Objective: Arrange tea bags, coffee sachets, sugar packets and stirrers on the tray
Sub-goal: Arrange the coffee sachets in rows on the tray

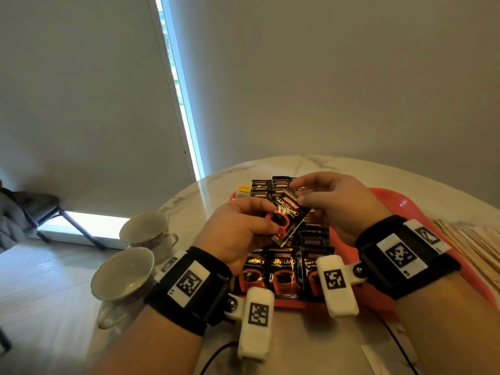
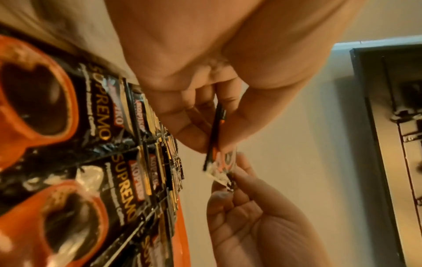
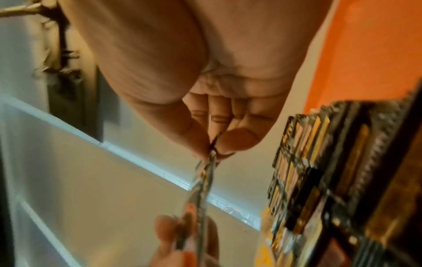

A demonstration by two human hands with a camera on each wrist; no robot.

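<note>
Both hands hold one coffee sachet (image 1: 290,217) above the red tray (image 1: 405,207): the left hand (image 1: 238,228) has its grip on the lower end, the right hand (image 1: 335,201) pinches the top corner. The wrists hide part of the row of sachets (image 1: 284,272) on the tray. Two cups (image 1: 127,274) stand on the bench (image 1: 186,201), to the left.

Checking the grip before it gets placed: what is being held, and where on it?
One coffee sachet, above the tray: left hand pinches its lower end, right hand its top edge.
</note>
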